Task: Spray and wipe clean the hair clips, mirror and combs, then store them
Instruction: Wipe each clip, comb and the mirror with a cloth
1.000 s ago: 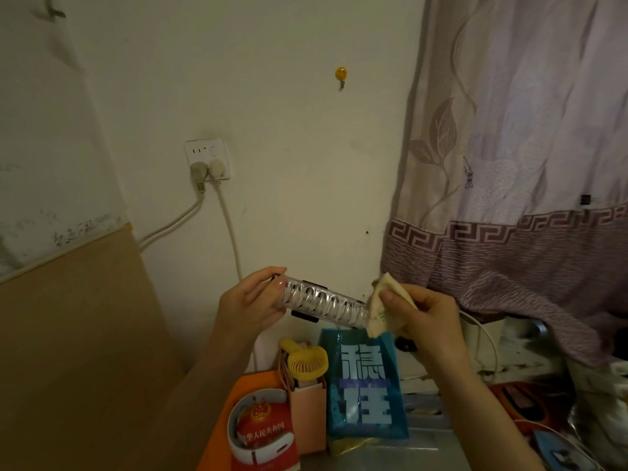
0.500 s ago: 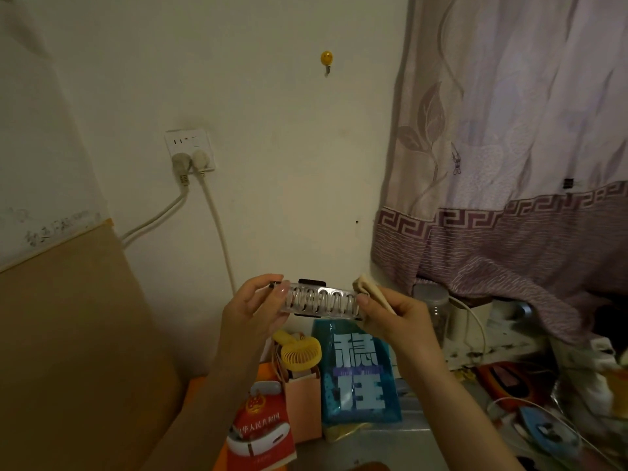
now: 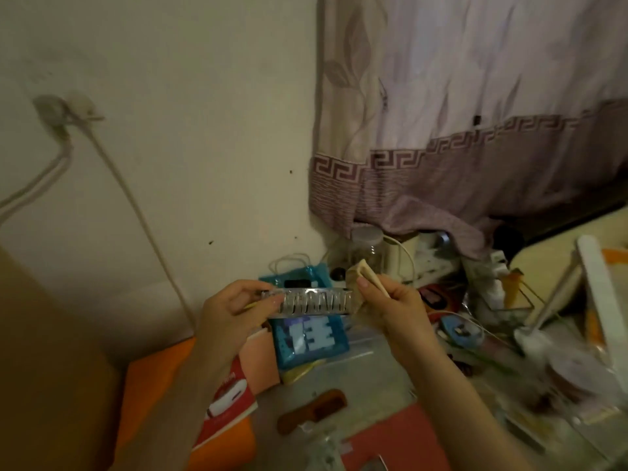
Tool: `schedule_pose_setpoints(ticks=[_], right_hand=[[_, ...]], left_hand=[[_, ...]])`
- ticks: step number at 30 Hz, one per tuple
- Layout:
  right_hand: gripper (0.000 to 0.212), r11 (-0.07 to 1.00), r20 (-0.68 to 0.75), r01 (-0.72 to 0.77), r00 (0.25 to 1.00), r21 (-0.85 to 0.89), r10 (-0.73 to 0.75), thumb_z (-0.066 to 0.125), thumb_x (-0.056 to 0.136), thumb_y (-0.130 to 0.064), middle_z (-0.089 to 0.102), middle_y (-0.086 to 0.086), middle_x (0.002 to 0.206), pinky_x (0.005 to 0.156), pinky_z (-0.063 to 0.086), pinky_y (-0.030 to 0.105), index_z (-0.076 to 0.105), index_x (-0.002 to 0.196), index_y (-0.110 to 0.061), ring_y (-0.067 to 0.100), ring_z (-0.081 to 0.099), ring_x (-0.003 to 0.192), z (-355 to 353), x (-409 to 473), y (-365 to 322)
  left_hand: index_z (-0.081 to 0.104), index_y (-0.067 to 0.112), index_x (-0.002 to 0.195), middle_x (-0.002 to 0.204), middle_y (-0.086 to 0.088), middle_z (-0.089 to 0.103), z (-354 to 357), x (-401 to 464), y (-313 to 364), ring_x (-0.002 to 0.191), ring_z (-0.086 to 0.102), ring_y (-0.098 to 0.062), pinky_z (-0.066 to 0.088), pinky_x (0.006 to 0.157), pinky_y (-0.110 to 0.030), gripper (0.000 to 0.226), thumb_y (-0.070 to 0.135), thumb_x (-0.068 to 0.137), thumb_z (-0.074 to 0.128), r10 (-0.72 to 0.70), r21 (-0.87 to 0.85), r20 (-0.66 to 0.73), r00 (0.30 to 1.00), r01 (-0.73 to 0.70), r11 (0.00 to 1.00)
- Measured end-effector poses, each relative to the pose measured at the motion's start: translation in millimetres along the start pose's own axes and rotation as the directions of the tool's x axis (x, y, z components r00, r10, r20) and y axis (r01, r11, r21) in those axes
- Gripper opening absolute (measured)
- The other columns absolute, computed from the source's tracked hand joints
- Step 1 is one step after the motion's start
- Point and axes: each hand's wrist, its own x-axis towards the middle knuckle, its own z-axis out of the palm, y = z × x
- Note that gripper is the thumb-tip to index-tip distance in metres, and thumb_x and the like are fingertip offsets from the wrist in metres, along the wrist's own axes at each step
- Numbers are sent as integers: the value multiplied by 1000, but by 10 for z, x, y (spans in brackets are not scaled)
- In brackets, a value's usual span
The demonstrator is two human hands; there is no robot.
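At frame centre, the left hand (image 3: 234, 309) pinches 1 end of the clear hair clip (image 3: 314, 301); the right hand (image 3: 390, 300) pinches a cloth (image 3: 365, 275) against the other end. Hard rubbing could twist the clip free.

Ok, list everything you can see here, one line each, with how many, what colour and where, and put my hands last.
Hair clip: one, clear, held level between both hands.
Cloth: one, beige, pinched at the clip's right end.
Comb: one, brown, flat on the table below the hands.
Gift bag: one, blue with white characters, behind the clip.
Jar: one, clear, under the curtain's hem.
Curtain: one, pale lilac with purple border, upper right.
Cables: two, white, down the wall from the blurred socket.
Desk lamp: one, white, far right.
Left hand: grips the clip's left end.
Right hand: fingers pinch the cloth.
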Motion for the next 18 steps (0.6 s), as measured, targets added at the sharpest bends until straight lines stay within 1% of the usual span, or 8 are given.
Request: schedule_pose_setpoints(ticks=[3, 6, 8, 10, 12, 15, 17, 18], right_hand=[[17, 998, -78, -19, 997, -58, 15, 61, 89, -19, 68, 15, 82, 71, 52, 35, 73, 87, -6, 24, 63, 76, -266, -94, 171], [30, 995, -124, -39, 992, -87, 28, 58, 92, -18, 63, 20, 78, 69, 49, 36, 66, 89, 10, 27, 59, 73, -523, -176, 316], [34, 994, -144, -56, 989, -94, 43, 55, 94, -17, 61, 13, 67, 63, 48, 30, 63, 81, 13, 21, 58, 63, -694, -212, 391], [34, 991, -157, -89, 985, -103, 72, 53, 95, -16, 58, 5, 55, 51, 44, 20, 63, 72, 7, 12, 54, 50, -861, -220, 453], [37, 987, -155, -124, 982, -99, 108, 51, 97, -18, 55, 11, 56, 47, 41, 19, 61, 70, 6, 13, 49, 46, -1023, -185, 515], [34, 978, -194, -190, 966, -88, 171, 54, 94, -22, 55, 18, 68, 55, 42, 26, 62, 75, 5, 25, 49, 58, -1312, -42, 634], [27, 967, -227, -240, 950, -81, 217, 57, 92, -22, 58, 18, 72, 58, 44, 29, 66, 79, 0, 27, 53, 65, -1524, 103, 714], [24, 962, -235, -261, 943, -75, 237, 59, 91, -22, 62, 19, 75, 61, 48, 32, 68, 83, -1, 28, 57, 68, -1640, 182, 758]], left_hand=[[68, 12, 92, 89, -2, 73, 226, -54, -190, 81, 70, -13, 55, 61, -19, 16, 9, 77, 72, -34, -37, 65, 997, 36, 999], [67, 15, 86, 84, 0, 73, 477, -92, -415, 84, 69, -13, 54, 64, -17, 14, 5, 77, 71, -65, -70, 108, 992, 73, 995], [67, 16, 85, 83, 3, 74, 649, -115, -549, 84, 69, -11, 54, 65, -17, 14, 7, 76, 72, -89, -68, 138, 986, 99, 993], [67, 17, 86, 86, 4, 73, 828, -128, -658, 83, 68, -5, 52, 64, -13, 14, 9, 77, 73, -118, -61, 149, 982, 128, 990], [67, 18, 86, 89, 7, 70, 1004, -128, -742, 79, 65, 3, 49, 62, -10, 14, 10, 78, 73, -143, -33, 156, 977, 150, 988], [69, 19, 88, 91, 3, 71, 1271, -87, -872, 86, 65, -4, 49, 72, -17, 15, 14, 76, 75, -185, 9, 166, 969, 186, 983], [69, 19, 87, 92, -1, 71, 1462, -30, -964, 88, 65, -12, 50, 79, -26, 16, 14, 74, 76, -223, 15, 153, 963, 224, 975], [69, 19, 87, 92, -1, 71, 1561, 0, -1020, 88, 65, -12, 50, 78, -26, 16, 14, 74, 76, -243, 23, 143, 960, 242, 970]])
